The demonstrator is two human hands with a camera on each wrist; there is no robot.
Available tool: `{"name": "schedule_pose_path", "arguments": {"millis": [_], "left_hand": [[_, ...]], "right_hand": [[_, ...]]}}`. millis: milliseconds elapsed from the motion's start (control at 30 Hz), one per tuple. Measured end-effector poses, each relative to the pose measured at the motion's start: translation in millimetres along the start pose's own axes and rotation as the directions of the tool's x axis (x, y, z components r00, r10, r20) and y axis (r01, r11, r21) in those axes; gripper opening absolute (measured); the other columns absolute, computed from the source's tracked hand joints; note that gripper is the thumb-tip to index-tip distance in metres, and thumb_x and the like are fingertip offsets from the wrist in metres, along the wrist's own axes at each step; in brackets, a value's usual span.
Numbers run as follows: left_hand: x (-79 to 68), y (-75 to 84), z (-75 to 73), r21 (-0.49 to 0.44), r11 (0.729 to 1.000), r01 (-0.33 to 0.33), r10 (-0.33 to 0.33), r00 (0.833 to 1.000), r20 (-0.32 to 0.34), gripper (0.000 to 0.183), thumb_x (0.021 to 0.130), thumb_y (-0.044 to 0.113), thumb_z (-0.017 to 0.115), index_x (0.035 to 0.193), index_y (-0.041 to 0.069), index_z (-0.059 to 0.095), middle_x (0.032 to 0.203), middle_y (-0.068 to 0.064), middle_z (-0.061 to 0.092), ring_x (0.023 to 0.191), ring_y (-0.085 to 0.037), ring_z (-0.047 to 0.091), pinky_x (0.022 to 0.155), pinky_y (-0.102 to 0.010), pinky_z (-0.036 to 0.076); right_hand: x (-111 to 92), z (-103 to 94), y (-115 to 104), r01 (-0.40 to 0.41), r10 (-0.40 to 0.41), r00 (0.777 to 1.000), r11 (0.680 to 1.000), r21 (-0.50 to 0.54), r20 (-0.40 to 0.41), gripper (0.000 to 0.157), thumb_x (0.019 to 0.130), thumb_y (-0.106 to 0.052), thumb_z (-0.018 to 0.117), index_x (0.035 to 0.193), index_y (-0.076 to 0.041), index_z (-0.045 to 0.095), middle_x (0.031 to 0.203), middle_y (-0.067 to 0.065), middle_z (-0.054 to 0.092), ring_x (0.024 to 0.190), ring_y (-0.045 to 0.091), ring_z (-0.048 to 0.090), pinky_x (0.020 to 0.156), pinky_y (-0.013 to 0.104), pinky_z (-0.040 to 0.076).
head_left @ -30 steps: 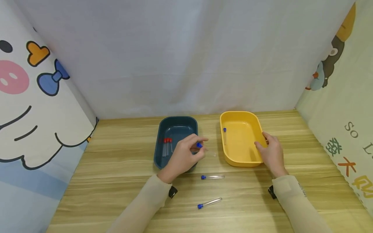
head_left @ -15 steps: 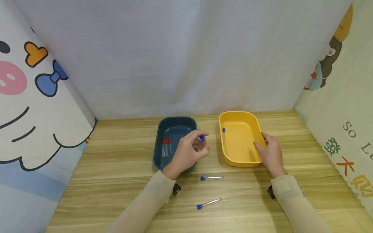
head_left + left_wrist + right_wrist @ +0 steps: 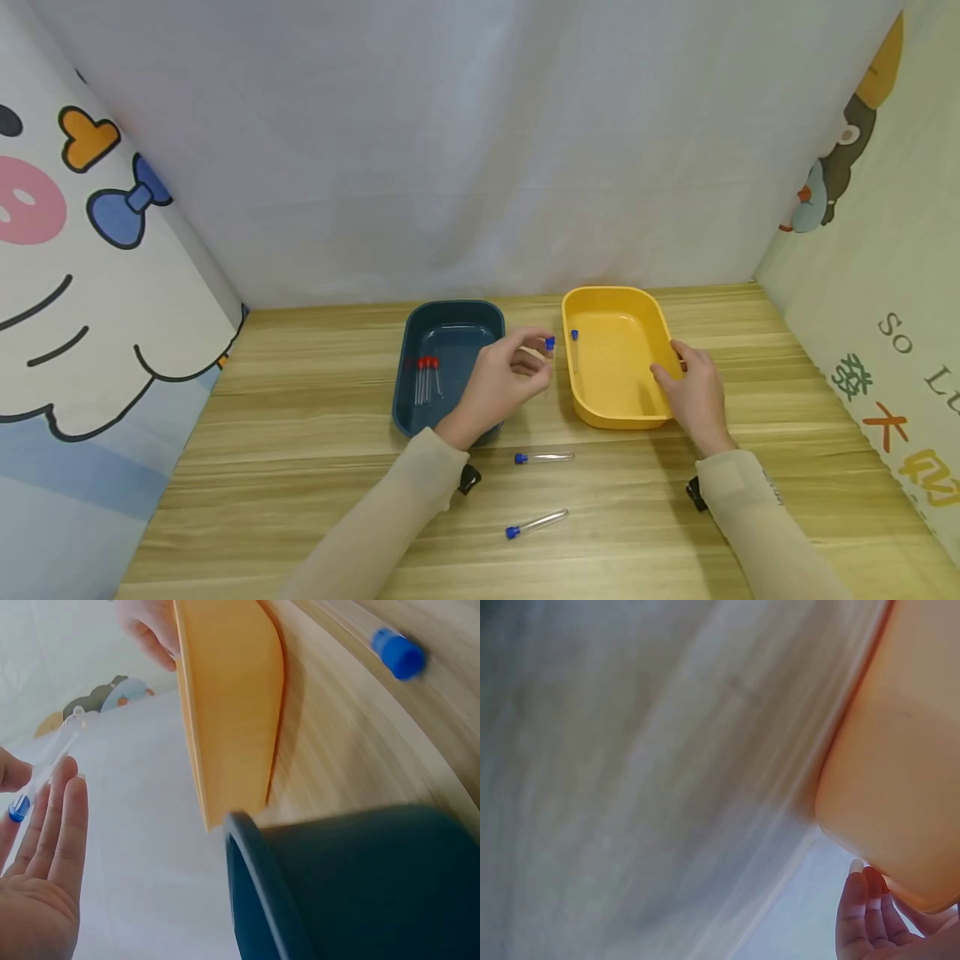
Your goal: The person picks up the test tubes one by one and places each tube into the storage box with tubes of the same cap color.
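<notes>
L hand (image 3: 497, 383) closer to yellow tray (image 3: 615, 371) vs prev., fingers pinching blue-capped tube (image 3: 54, 751), clear end faint in head cam; R hand (image 3: 700, 397) gripping tray rim, fingers part-hidden.

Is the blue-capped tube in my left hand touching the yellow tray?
Apart: the left wrist view shows pale backdrop between the blue-capped tube and the yellow tray.

Room type unclear, booth-like: wood-grain table (image 3: 300, 425), pale curtain (image 3: 450, 167) behind, cartoon-printed sheets (image 3: 105, 292) either side.
</notes>
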State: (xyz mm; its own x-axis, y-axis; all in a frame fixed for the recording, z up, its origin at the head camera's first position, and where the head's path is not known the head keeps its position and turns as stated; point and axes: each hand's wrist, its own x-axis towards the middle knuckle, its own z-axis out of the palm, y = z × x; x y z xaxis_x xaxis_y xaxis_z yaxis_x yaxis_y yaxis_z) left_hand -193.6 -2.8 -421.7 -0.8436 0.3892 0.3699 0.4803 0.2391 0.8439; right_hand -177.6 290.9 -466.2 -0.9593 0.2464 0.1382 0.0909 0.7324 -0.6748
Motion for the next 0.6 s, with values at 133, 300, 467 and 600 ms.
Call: {"name": "schedule_pose_path", "arguments": {"millis": [133,300,467,600], "left_hand": [[6.9,-1.0,8.2,-0.031,0.999,0.037,-0.036,0.999,0.011,0.045,0.090,0.001,0.070,0.135,0.005,0.062,0.114,-0.015,0.072,0.090,-0.025,0.076,0.081,-0.022,0.061],[15.4,-3.4,19.7,-0.063,0.993,0.104,-0.102,0.994,0.036,0.053,0.090,0.000,0.071,0.141,0.006,0.058,0.118,-0.014,0.071,0.095,-0.026,0.075,0.082,-0.022,0.061],[21.4,-2.6,30.0,-0.126,0.979,0.158,-0.149,0.986,0.076,0.059,0.089,-0.003,0.072,0.144,0.006,0.055,0.121,-0.017,0.069,0.097,-0.029,0.075,0.082,-0.022,0.061],[25.6,-3.9,38.5,-0.142,0.974,0.175,-0.163,0.982,0.090,0.060,0.088,-0.004,0.073,0.144,0.005,0.054,0.121,-0.018,0.068,0.097,-0.030,0.075,0.082,-0.022,0.061]], "right_hand": [[-0.1,0.1,0.5,-0.004,0.004,1.000,1.000,0.004,-0.001,0.056,0.100,-0.014,0.065,0.147,0.011,0.048,0.136,0.035,0.053,0.116,0.047,0.054,0.097,0.059,0.049],[-0.1,-0.3,0.7,-0.008,0.008,1.000,1.000,0.008,0.007,0.056,0.100,-0.014,0.065,0.147,0.011,0.047,0.135,0.035,0.053,0.116,0.048,0.054,0.097,0.059,0.049],[0.6,0.0,1.2,-0.012,0.012,1.000,1.000,0.009,0.016,0.056,0.101,-0.015,0.064,0.148,0.010,0.047,0.135,0.035,0.053,0.117,0.047,0.054,0.097,0.059,0.049],[1.0,0.5,1.4,-0.013,0.012,1.000,1.000,0.010,0.017,0.057,0.101,-0.015,0.064,0.149,0.010,0.046,0.135,0.034,0.053,0.117,0.047,0.054,0.098,0.059,0.049]]}}
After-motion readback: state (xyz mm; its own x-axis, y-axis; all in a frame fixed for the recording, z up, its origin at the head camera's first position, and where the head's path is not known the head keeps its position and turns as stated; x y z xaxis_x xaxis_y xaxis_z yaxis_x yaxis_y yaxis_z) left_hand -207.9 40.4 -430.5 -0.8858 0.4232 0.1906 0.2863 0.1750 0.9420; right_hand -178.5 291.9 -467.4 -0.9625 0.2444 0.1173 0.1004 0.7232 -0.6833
